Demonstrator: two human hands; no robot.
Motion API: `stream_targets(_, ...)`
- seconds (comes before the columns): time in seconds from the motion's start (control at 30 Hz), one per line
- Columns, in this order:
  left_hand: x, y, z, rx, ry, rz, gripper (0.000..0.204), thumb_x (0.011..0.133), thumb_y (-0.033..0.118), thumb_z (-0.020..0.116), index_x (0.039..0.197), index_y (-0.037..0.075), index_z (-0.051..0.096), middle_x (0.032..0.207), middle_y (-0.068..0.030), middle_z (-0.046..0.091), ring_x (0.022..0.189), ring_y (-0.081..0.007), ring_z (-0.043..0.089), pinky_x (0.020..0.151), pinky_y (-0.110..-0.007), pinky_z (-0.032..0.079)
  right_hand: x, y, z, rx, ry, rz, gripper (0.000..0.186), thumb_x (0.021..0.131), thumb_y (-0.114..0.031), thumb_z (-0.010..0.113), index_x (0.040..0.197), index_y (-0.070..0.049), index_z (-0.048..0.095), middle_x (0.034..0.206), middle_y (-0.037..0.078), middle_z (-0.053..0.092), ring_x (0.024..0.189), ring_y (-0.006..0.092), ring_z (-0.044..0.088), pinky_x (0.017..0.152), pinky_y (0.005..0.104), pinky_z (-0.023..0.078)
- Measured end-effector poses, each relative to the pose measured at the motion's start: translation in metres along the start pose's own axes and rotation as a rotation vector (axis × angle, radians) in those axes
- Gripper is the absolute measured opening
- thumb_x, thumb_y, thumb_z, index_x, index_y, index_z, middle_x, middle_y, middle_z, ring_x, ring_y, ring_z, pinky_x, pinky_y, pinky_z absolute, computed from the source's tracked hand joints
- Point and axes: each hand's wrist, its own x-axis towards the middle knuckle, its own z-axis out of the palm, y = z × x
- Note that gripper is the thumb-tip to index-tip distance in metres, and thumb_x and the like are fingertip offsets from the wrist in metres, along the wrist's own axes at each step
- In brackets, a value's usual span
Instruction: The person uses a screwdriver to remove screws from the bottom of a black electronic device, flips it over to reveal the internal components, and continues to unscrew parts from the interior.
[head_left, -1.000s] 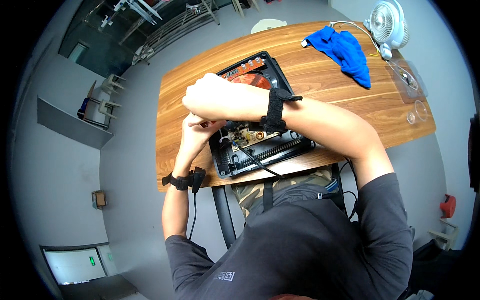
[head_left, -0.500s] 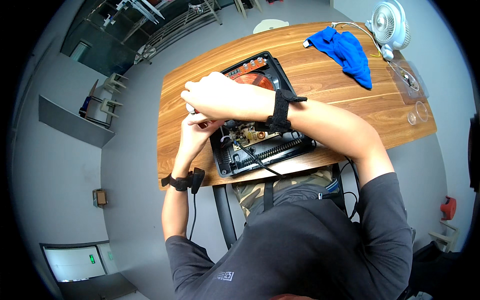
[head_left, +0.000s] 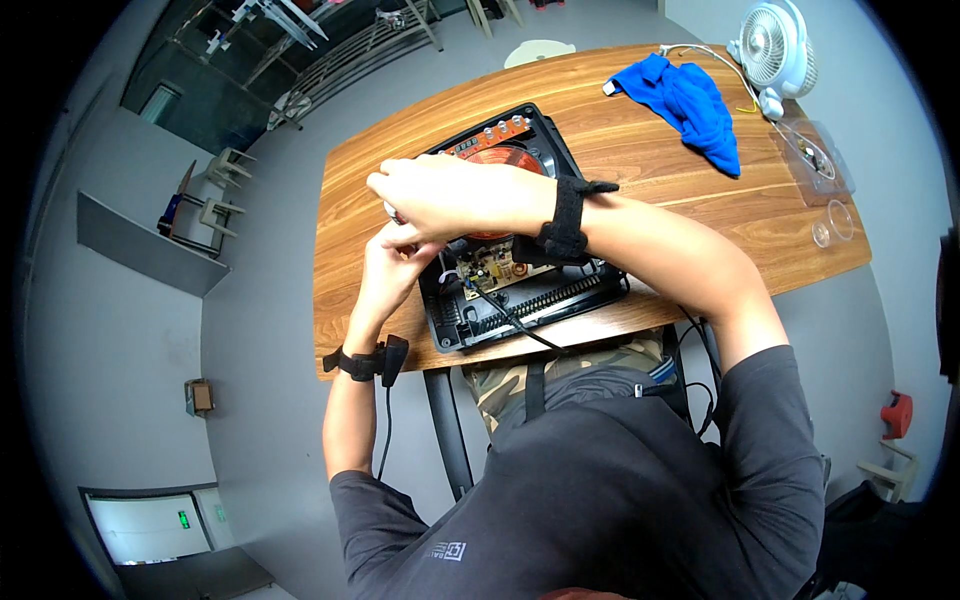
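An opened induction cooker [head_left: 590, 297] lies on the table, its black shell holding a copper coil [head_left: 508, 160] and a tan circuit board [head_left: 500, 268]. Above the shell's left side, my right hand [head_left: 445, 197] reaches across with its fingers curled. Just below it, my left hand [head_left: 388, 268] meets it, thumb and fingers pinched together. A small pale tip [head_left: 391, 211] shows between the hands; whatever it belongs to is hidden behind my fingers. My right hand and wrist cover part of the coil. A black cord [head_left: 515, 322] runs from the board over the shell's near edge.
A blue cloth [head_left: 685, 108] lies at the far right of the wooden table [head_left: 370, 165]. Behind it stands a white fan [head_left: 775, 50] with a loose cable. A clear tray [head_left: 815, 160] of small parts and clear round cups [head_left: 822, 235] sit along the right edge.
My right hand has tilted and shifted slightly down and to the right, showing more of the indicator strip above the coil. My left hand stays nearly in place.
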Motion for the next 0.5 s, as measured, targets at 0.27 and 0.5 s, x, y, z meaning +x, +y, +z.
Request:
stream_targets(0.27,0.007,-0.005,0.000,0.138,0.020,-0.023,0.018,0.091,0.008,0.079,0.104,-0.003,0.072,0.093,-0.0021,0.074,0.085,-0.0080,0.065,0.076,-0.026,0.052,-0.005,0.003,0.005,0.052,0.145,-0.006,0.036,0.079,-0.023,0.079,0.090,0.010,0.069,0.078,0.026,0.071,0.077,0.0419,0.074,0.071,0.0460,0.061)
stream_targets(0.5,0.000,-0.019,-0.005,0.031,-0.004,0.003,0.017,0.094,0.009,0.076,0.105,-0.003,0.072,0.093,-0.0043,0.075,0.089,-0.0073,0.065,0.078,-0.027,0.053,0.002,0.007,0.020,0.055,0.136,0.015,0.041,0.083,-0.026,0.076,0.104,0.005,0.060,0.098,0.027,0.069,0.086,0.0426,0.072,0.076,0.0479,0.060)
